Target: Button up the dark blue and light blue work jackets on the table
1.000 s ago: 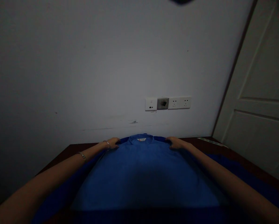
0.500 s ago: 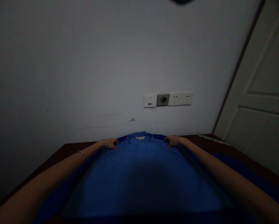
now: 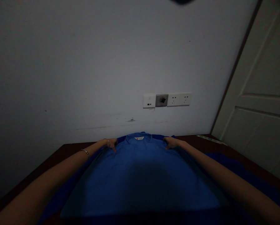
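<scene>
Blue garment (image 3: 142, 175) lies spread on dark red surface (image 3: 43, 159), from the bottom centre of the frame up to the middle. Farther, at its top edge, the left hand (image 3: 111, 144) and the right hand (image 3: 170, 142) each grasp the cloth – one on either side of the white label (image 3: 139, 138). Behind, right of centre, sockets (image 3: 178, 99) sit on the wall (image 3: 95, 62).

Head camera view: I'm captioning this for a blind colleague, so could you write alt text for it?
Two bare hands, left and right, grip the shoulders of a blue shirt spread on a dark red surface. Behind it, a pale wall carries a row of sockets; a panelled door stands at right.
</scene>
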Demonstrator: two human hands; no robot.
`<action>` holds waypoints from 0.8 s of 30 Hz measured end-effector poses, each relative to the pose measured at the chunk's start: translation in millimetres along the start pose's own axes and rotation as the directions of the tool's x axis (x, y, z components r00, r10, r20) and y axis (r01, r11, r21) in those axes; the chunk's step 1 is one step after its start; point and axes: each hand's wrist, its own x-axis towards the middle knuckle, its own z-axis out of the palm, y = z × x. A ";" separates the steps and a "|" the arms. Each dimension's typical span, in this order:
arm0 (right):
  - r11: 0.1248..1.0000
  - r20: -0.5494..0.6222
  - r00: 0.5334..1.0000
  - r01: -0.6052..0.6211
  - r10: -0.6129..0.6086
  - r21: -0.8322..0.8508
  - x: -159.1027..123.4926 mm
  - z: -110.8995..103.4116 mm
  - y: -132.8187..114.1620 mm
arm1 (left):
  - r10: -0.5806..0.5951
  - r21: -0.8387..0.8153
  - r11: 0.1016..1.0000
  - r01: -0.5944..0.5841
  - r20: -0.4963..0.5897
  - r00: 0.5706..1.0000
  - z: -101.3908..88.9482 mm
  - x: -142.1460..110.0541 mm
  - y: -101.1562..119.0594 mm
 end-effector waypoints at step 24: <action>0.982 0.148 0.971 -0.185 0.187 -0.028 12.4 -13.2 -12.4 | -0.059 -0.101 0.993 0.057 -0.015 0.998 5.6 -8.0 -7.4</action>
